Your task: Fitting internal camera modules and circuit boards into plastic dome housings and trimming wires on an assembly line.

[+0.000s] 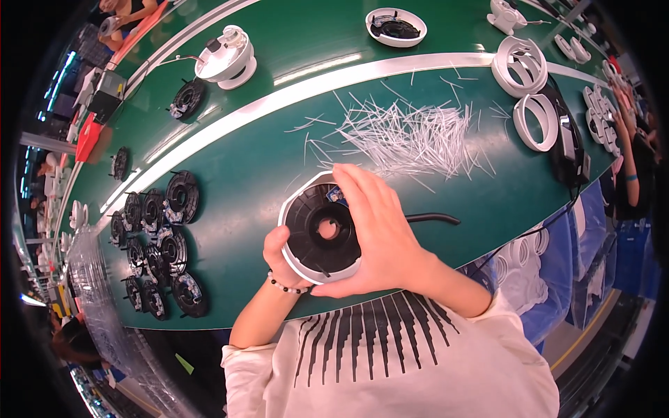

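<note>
Between my two hands, over the green bench, is a round white plastic housing with its open side toward me. Inside it sits a black ribbed disc with a hole in its centre and a small blue circuit board near the top. My left hand grips the lower left rim, thumb outside. Over the right side of the housing curls my right hand, its fingers reaching the top rim and hiding part of the disc. A black rod or cable end sticks out to the right, behind that hand.
Several black discs with circuit boards stand in rows at left. Thin white strips lie heaped beyond my hands. White rings and a black device are at right. A conveyor carrying white housings crosses the back.
</note>
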A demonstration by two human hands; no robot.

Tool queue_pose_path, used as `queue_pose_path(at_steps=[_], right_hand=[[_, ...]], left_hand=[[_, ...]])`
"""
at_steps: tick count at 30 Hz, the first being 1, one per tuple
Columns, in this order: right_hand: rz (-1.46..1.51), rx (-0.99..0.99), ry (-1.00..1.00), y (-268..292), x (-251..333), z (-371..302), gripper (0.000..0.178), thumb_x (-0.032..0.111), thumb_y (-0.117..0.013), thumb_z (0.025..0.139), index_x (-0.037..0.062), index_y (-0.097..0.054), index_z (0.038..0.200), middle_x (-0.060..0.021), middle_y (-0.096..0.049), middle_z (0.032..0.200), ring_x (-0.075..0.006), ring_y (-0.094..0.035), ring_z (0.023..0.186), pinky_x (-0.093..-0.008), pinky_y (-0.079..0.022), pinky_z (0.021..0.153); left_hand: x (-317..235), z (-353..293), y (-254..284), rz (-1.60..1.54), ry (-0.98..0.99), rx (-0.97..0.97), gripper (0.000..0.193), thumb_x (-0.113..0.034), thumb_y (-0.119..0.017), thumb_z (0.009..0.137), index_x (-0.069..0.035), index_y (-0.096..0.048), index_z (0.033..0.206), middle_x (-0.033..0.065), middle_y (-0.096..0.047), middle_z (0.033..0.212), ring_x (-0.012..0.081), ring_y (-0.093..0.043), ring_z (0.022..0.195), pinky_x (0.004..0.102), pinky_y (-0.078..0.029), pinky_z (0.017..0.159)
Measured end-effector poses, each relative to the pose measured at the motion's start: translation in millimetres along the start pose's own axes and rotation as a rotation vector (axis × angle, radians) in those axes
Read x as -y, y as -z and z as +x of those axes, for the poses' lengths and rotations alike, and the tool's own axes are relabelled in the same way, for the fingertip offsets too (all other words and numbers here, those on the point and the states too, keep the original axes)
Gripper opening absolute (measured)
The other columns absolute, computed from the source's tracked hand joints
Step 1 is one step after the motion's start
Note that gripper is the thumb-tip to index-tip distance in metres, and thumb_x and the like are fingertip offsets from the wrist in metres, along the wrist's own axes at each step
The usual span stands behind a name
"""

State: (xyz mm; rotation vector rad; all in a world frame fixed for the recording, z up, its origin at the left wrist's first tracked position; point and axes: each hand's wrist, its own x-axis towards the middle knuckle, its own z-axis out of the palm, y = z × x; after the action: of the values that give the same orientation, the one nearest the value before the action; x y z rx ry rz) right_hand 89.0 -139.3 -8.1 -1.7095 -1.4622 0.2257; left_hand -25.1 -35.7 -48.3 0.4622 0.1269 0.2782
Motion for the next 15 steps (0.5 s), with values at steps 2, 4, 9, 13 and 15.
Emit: queue_pose_path(at_steps=[2,4,9,13,15], right_hand=[[-0.005,-0.06,-0.047,-7,0,-5,0.115,0.049,-0.077,0.043,-0.0075,-0.021,0.126,-0.0243,-0.03,0.125,-0.0385,-0.032,0.114,-0.045,-0.026,0.093],[-0.07,-0.121,-0.113,-14,-2,-13,0.117,0.05,-0.076,0.042,-0.0081,-0.02,0.126,-0.0245,-0.03,0.125,-0.0381,-0.032,0.115,-0.0448,-0.024,0.093],[-0.073,-0.217,-0.137,-24,-11,-15,0.117,0.05,-0.075,0.044,-0.0086,-0.017,0.128,-0.0241,-0.028,0.129,-0.0384,-0.03,0.115,-0.0441,-0.023,0.093],[0.0,-0.31,0.08,-17,-17,-5,0.094,0.035,-0.076,0.054,-0.0028,-0.028,0.126,-0.019,-0.036,0.128,-0.0379,-0.03,0.117,-0.0466,-0.024,0.096],[0.105,-0.24,0.27,-5,-26,0,0.076,0.023,-0.076,0.057,0.0005,-0.039,0.12,-0.0159,-0.044,0.122,-0.0336,-0.039,0.114,-0.046,-0.027,0.096]], left_hand=[[-2,4,-5,-0.018,0.021,-0.036,0.067,-0.039,-0.049,0.071,-0.002,-0.033,0.125,0.0159,-0.043,0.121,0.0256,-0.046,0.109,0.0389,-0.039,0.092],[4,7,-13,0.064,-0.016,-0.186,0.064,-0.036,-0.046,0.07,0.001,-0.037,0.121,0.016,-0.047,0.116,0.0258,-0.049,0.104,0.0376,-0.04,0.089],[6,16,-16,0.038,-0.08,-0.244,0.06,-0.038,-0.045,0.072,0.002,-0.042,0.116,0.0168,-0.051,0.111,0.0269,-0.051,0.1,0.0378,-0.041,0.087],[1,23,-23,-0.095,-0.123,-0.467,0.048,-0.038,-0.043,0.077,0.0,-0.05,0.106,0.0146,-0.056,0.103,0.0257,-0.054,0.092,0.0371,-0.044,0.083],[-8,27,-17,-0.234,0.006,-0.402,0.051,-0.045,-0.045,0.077,-0.002,-0.051,0.104,0.0135,-0.057,0.1,0.0254,-0.056,0.089,0.0367,-0.046,0.08]])
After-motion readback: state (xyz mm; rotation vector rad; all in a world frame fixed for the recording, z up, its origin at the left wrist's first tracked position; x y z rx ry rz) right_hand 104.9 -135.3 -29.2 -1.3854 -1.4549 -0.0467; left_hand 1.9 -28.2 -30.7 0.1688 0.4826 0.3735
